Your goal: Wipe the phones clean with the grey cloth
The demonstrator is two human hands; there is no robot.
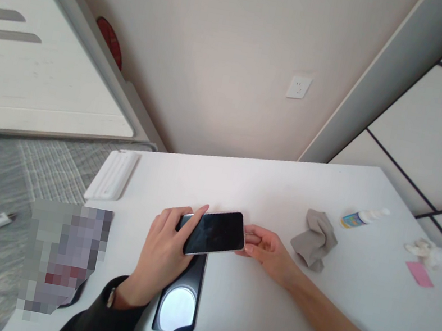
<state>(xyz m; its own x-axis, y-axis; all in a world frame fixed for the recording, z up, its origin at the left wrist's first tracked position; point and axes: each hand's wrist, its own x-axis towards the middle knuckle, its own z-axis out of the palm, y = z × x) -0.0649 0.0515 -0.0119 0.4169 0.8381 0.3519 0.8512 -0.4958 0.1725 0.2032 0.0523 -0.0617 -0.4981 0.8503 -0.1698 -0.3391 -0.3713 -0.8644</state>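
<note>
A smartphone (215, 234) with a dark screen and a light frame is held level above the white table, screen up. Its left end lies in my left hand (167, 244), the thumb along the near side of the screen and the fingers behind. My right hand (267, 253) has its thumb and fingertips closed at the phone's right end; any small thing between them cannot be made out. Partly under the phone and my left hand, a glossy black rectangular slab (194, 298) lies on the table, showing a large pale circle.
On the table (262, 321) lie a grey cloth (314, 242), a small bottle (359, 218), crumpled tissue (430, 252) and a pink slip (420, 273) to the right. A white case (113, 175) sits at the far left corner, near a pixelated item (70, 259). A wall stands behind.
</note>
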